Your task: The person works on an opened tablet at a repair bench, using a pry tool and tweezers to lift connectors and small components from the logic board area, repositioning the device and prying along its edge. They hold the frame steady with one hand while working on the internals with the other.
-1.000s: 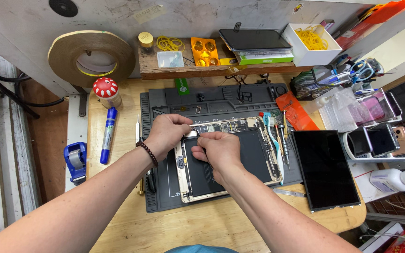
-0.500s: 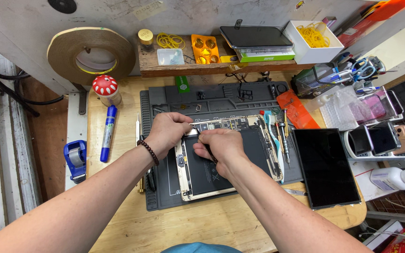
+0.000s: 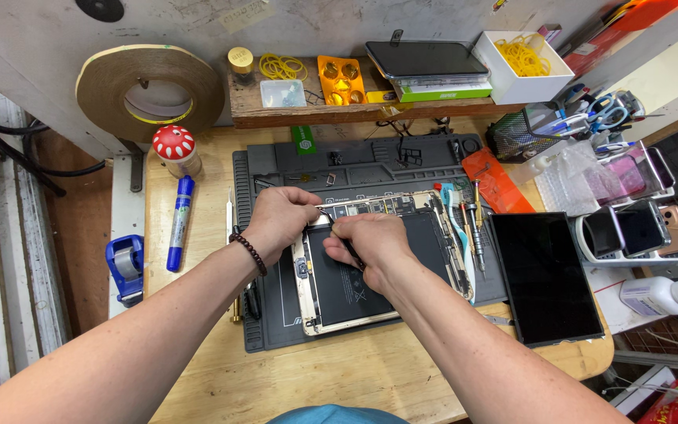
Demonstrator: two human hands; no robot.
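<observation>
A dark grey work mat [image 3: 276,322] lies on the pale wooden bench [image 3: 221,377]. The opened tablet [image 3: 355,294] shows a black battery inside a gold-toned frame. Nearby sit a red cap with white dots [image 3: 174,144], a blue marker [image 3: 180,224], an orange tray [image 3: 340,79], yellow rubber bands [image 3: 523,56] in a white box, and a dark bead bracelet [image 3: 249,250].

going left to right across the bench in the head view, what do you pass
blue tape dispenser → blue marker → left hand → right hand → screwdriver → black screen panel → white bottle
</observation>
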